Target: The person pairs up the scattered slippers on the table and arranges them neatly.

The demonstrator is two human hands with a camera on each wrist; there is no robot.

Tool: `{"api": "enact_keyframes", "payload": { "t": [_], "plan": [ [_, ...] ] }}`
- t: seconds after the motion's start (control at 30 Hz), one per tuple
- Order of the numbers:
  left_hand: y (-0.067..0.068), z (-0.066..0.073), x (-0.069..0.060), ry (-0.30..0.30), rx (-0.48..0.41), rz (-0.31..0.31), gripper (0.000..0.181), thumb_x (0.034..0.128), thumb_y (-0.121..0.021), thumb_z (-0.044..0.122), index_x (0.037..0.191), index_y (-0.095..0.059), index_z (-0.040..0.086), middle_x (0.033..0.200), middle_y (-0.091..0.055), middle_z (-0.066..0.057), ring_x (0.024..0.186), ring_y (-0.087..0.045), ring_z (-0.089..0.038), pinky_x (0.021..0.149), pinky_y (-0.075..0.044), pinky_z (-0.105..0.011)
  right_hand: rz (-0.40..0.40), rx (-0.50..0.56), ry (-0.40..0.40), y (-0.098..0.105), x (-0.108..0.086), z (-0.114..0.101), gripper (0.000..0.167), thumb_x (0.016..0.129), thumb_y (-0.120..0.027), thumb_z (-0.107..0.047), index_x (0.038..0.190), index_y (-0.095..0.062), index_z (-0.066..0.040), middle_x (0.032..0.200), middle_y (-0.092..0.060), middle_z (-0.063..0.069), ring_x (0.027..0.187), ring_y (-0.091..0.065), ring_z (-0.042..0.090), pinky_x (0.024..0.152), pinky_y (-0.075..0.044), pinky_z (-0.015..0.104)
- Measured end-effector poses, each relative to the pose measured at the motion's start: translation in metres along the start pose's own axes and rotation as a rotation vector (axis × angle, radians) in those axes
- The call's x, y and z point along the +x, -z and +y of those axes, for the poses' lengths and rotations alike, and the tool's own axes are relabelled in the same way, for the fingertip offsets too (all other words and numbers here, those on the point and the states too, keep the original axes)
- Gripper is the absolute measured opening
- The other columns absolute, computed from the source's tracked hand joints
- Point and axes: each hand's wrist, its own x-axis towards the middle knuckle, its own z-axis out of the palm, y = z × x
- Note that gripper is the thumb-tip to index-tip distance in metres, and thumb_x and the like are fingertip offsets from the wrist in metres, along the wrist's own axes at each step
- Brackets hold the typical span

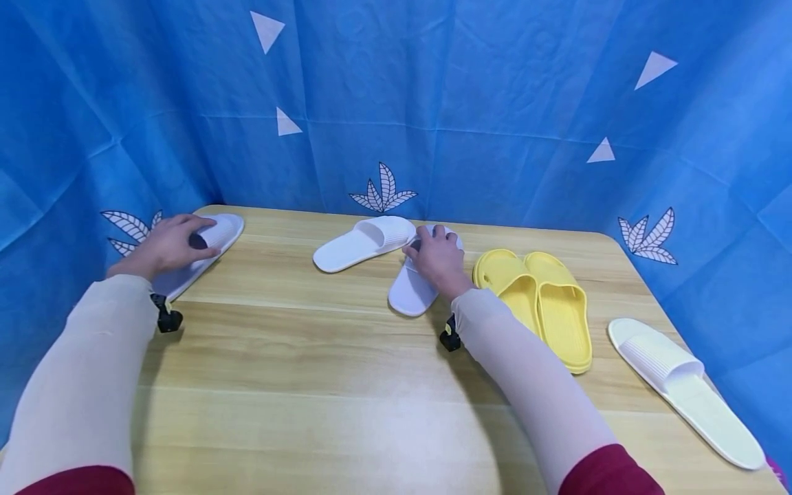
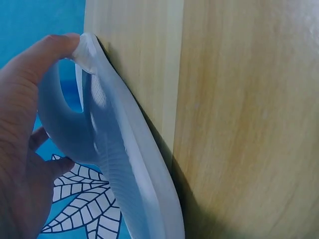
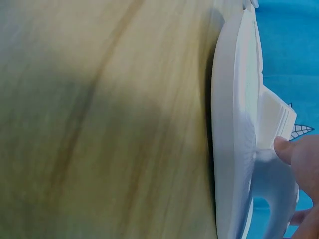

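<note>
At the table's far left corner, my left hand [image 1: 167,246] grips a white slipper [image 1: 230,228] by its strap. The left wrist view has the thumb of that hand [image 2: 35,119] at the strap's edge and fingertips beneath the strap of the slipper [image 2: 144,174]. Back at the middle, my right hand [image 1: 441,258] holds another white slipper [image 1: 411,292] around the strap, its sole at the table. In the right wrist view the thumb of this hand [image 3: 304,174] presses on the strap, above the slipper's sole [image 3: 229,114].
A third white slipper [image 1: 346,249] lies just left of my right hand. Two yellow slippers [image 1: 564,323] stand side by side, partly behind my right forearm. Another white slipper [image 1: 705,405] lies along the right edge of the wooden table [image 1: 278,385]. Blue curtains [image 1: 495,89] enclose the back and sides.
</note>
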Motion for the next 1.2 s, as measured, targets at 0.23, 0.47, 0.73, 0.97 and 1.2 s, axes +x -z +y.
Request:
{"api": "enact_keyframes", "payload": {
  "t": [0.23, 0.47, 0.73, 0.97, 1.2],
  "plan": [
    [-0.001, -0.001, -0.004, -0.023, 0.017, -0.006, 0.085, 0.0884, -0.064, 0.056, 0.151, -0.033, 0.007, 0.149, -0.019, -0.036, 0.131, -0.016, -0.061, 0.098, -0.016, -0.078, 0.017, -0.020, 0.029, -0.003, -0.002, -0.002, 0.054, 0.096, -0.054, -0.053, 0.142, -0.046, -0.024, 0.140, -0.040, 0.017, 0.123, -0.040, 0.043, 0.088, -0.049, 0.058],
    [-0.004, -0.003, -0.007, -0.015, 0.027, -0.011, 0.090, 0.0873, -0.064, 0.059, 0.154, -0.028, 0.009, 0.151, -0.016, -0.034, 0.131, -0.017, -0.060, 0.097, -0.017, -0.079, 0.032, -0.057, 0.052, -0.004, -0.005, -0.003, 0.053, 0.097, -0.052, -0.051, 0.142, -0.046, -0.023, 0.139, -0.043, 0.016, 0.123, -0.043, 0.042, 0.090, -0.045, 0.062],
    [-0.007, -0.002, -0.010, -0.017, 0.060, 0.001, 0.089, 0.0880, -0.062, 0.059, 0.156, -0.024, 0.016, 0.156, -0.013, -0.030, 0.133, -0.015, -0.058, 0.095, -0.018, -0.082, 0.041, -0.083, 0.080, -0.002, -0.008, -0.002, 0.057, 0.095, -0.056, -0.052, 0.141, -0.046, -0.021, 0.137, -0.045, 0.017, 0.121, -0.044, 0.042, 0.090, -0.047, 0.060],
    [-0.008, 0.003, -0.011, -0.047, 0.100, 0.002, 0.086, 0.0878, -0.065, 0.056, 0.154, -0.029, 0.015, 0.155, -0.018, -0.027, 0.135, -0.015, -0.056, 0.098, -0.014, -0.080, 0.026, -0.076, 0.084, 0.002, -0.011, -0.002, 0.060, 0.092, -0.061, -0.050, 0.142, -0.045, -0.020, 0.138, -0.044, 0.017, 0.122, -0.044, 0.043, 0.090, -0.047, 0.060],
    [-0.006, 0.008, -0.012, -0.062, 0.112, 0.002, 0.082, 0.0884, -0.066, 0.052, 0.153, -0.032, 0.014, 0.154, -0.021, -0.027, 0.135, -0.016, -0.056, 0.100, -0.013, -0.079, 0.020, -0.075, 0.084, 0.002, -0.013, -0.002, 0.058, 0.093, -0.059, -0.048, 0.143, -0.045, -0.020, 0.139, -0.044, 0.018, 0.123, -0.044, 0.043, 0.090, -0.048, 0.058]
  ]
}}
